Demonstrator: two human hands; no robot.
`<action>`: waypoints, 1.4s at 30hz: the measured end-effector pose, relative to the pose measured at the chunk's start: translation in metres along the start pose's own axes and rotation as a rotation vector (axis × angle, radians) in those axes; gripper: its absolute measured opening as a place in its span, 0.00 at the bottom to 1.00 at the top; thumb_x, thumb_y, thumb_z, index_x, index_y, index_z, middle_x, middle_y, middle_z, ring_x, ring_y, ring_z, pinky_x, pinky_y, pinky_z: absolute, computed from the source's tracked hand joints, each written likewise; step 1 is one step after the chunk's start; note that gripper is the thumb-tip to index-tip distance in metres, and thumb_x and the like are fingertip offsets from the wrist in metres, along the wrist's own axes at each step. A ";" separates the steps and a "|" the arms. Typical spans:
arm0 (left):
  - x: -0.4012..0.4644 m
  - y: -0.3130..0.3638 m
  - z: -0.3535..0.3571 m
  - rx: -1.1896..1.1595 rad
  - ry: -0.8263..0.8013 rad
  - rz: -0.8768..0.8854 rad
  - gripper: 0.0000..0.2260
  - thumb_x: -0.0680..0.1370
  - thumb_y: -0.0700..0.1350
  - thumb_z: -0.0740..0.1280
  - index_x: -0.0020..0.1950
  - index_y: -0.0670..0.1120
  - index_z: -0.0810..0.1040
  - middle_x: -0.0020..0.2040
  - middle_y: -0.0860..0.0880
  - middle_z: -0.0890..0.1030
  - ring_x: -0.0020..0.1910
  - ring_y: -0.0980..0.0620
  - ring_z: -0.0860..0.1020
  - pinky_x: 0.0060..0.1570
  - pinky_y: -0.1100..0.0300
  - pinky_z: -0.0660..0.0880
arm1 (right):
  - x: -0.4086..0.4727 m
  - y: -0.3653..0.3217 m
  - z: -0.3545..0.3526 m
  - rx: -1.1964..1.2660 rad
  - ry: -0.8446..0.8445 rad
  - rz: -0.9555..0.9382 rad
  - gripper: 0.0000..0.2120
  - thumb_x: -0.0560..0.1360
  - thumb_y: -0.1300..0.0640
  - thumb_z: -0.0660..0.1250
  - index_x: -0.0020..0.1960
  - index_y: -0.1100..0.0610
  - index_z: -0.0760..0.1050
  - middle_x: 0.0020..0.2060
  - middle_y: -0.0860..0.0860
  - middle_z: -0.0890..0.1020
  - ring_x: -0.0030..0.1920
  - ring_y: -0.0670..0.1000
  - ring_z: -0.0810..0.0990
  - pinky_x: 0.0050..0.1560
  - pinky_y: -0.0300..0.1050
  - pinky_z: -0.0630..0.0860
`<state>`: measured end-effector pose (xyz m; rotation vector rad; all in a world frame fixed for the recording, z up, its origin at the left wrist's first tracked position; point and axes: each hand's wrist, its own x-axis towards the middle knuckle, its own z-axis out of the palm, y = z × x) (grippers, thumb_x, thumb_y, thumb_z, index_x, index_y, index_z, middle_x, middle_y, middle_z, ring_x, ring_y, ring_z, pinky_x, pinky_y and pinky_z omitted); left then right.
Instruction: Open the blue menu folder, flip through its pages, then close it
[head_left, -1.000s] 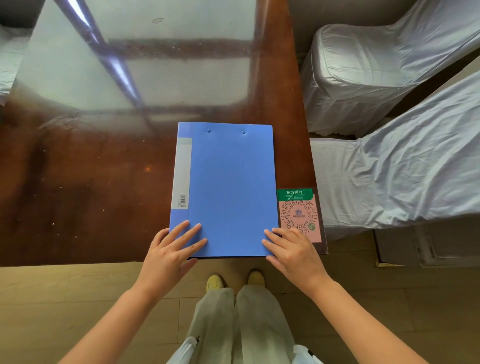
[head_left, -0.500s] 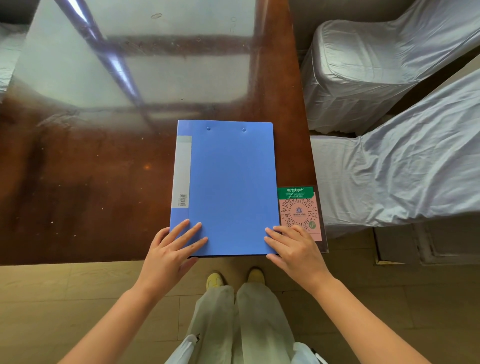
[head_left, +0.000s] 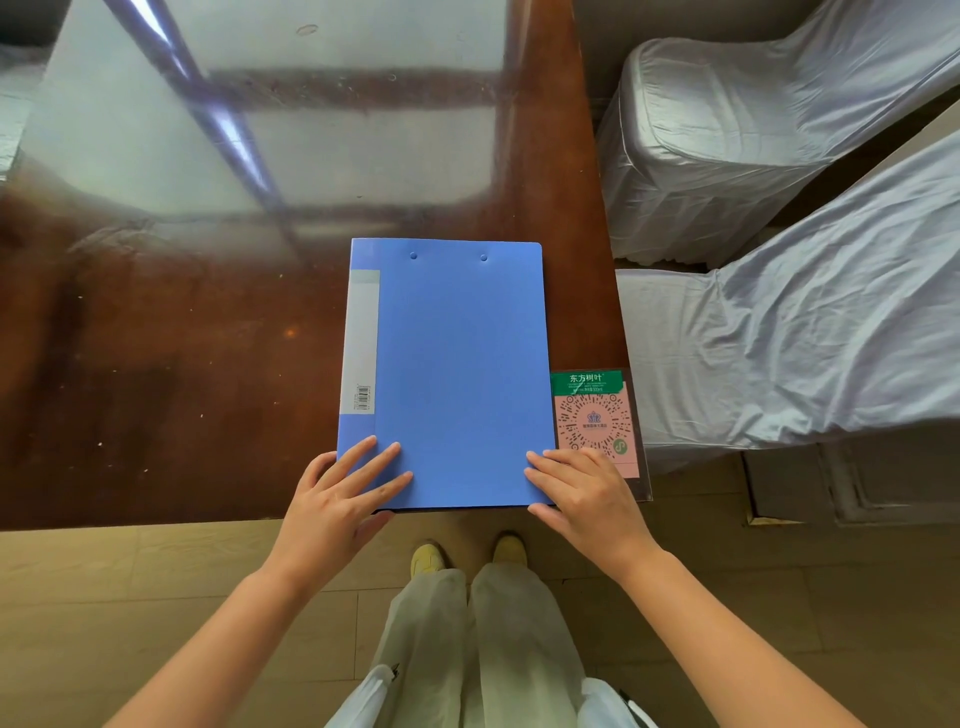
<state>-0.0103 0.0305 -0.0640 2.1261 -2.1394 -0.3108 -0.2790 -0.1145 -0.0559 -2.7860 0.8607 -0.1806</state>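
Observation:
The blue menu folder (head_left: 457, 364) lies closed and flat on the dark wooden table (head_left: 182, 364), its near edge at the table's front edge. A pale label strip runs along its left spine. My left hand (head_left: 343, 499) rests flat on the folder's near left corner, fingers spread on the cover. My right hand (head_left: 582, 493) sits at the near right corner, fingertips on the cover's right edge, thumb below the near edge. Neither hand has lifted the cover.
A pink and green QR-code card (head_left: 595, 421) lies on the table just right of the folder, partly under my right hand. Two chairs in grey covers (head_left: 779, 312) stand to the right. The glossy tabletop reflects a window. My legs and shoes (head_left: 467, 561) show below.
My right hand has slid slightly right towards the folder's right edge. The left hand and the folder stay where they were.

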 end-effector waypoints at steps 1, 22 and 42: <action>0.000 0.000 -0.001 0.002 -0.002 0.004 0.26 0.63 0.48 0.79 0.60 0.53 0.79 0.63 0.46 0.78 0.64 0.40 0.74 0.60 0.40 0.69 | 0.000 0.000 0.000 0.000 -0.003 -0.001 0.21 0.60 0.52 0.80 0.51 0.57 0.82 0.50 0.51 0.86 0.51 0.52 0.84 0.51 0.48 0.79; 0.001 -0.001 -0.011 -0.001 -0.030 0.026 0.26 0.63 0.47 0.79 0.61 0.51 0.78 0.62 0.48 0.79 0.64 0.42 0.74 0.60 0.40 0.69 | 0.001 -0.002 -0.004 -0.014 -0.032 0.000 0.22 0.60 0.52 0.80 0.51 0.58 0.82 0.50 0.52 0.86 0.51 0.52 0.83 0.52 0.48 0.79; 0.007 0.003 -0.025 0.032 -0.060 0.059 0.26 0.62 0.47 0.79 0.59 0.46 0.80 0.59 0.44 0.81 0.60 0.41 0.77 0.58 0.42 0.73 | 0.012 -0.013 -0.015 -0.153 -0.145 0.039 0.17 0.62 0.51 0.77 0.49 0.54 0.81 0.50 0.51 0.84 0.55 0.54 0.80 0.55 0.58 0.72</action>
